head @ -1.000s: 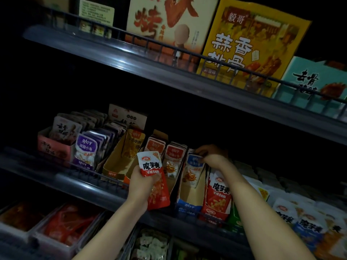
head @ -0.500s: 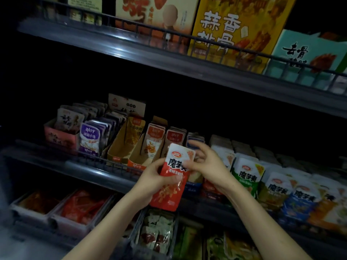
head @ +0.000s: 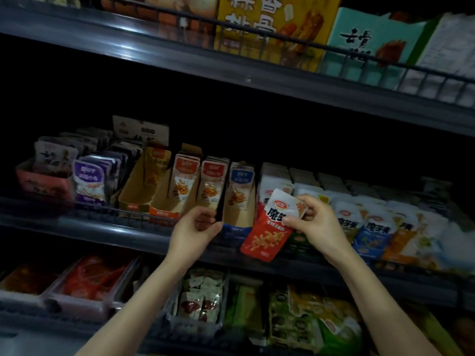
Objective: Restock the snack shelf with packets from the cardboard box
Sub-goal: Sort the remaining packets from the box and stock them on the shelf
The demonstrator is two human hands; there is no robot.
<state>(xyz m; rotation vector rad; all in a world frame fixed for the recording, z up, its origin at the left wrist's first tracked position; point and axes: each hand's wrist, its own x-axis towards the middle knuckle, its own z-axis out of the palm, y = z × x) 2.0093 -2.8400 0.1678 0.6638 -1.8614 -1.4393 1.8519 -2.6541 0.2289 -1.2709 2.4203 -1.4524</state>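
Handover is done: the red packet (head: 267, 235), gripped by the left hand (head: 192, 229) 1 s ago and by both hands 0.5 s ago, now hangs from the right hand (head: 317, 224) alone, pinched at its white top between thumb and fingers. The left hand has let go and sits just beside it, fingers loosely curled on nothing. The packet is tilted in front of the middle shelf (head: 108, 228), its lower end over the rail, just before a row of like packets (head: 272, 183). By my reading, it is about to be slotted into that row. The cardboard box is out of view. Dim light blurs the rows further right, and the shelf's back is black.
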